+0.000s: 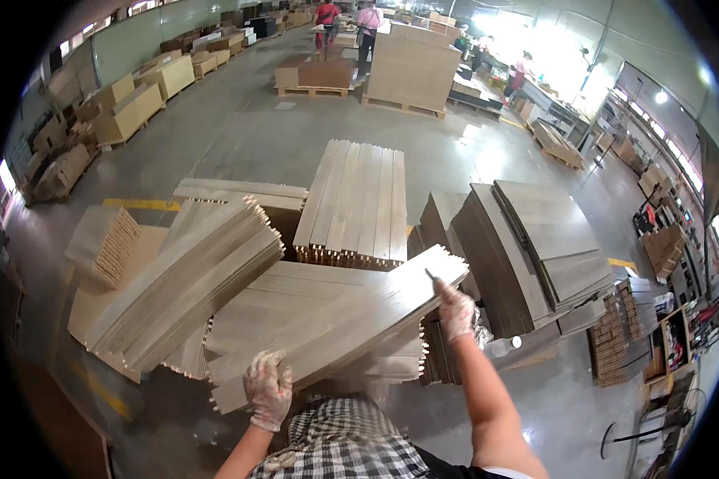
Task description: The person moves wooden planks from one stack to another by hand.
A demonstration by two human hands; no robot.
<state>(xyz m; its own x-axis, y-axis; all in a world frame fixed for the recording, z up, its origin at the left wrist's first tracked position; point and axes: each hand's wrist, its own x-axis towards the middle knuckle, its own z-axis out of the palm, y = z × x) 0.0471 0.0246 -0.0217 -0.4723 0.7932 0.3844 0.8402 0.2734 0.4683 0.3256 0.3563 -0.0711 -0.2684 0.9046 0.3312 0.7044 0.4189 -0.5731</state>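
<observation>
A stack of long grey wood-grain boards (335, 327) lies slantwise in front of me, with small wooden dowels sticking out at its ends. My left hand (268, 391), in a stained thin glove, rests on the near left end of the top board, fingers apart. Beyond the far right end, my right hand (457, 311), gloved too, is closed around a slim dark pen-like tool (431, 275). The tool's tip reaches over the boards' right end; whether it touches is unclear. More grey boards (311, 287) lie underneath.
Board stacks surround this one: a fanned pile (192, 279) at left, an upright-running pile (355, 199) ahead, wide panels (527, 247) at right. A clear plastic bottle (501, 346) lies by my right forearm. Farther off are palletised panels (415, 64) and several people.
</observation>
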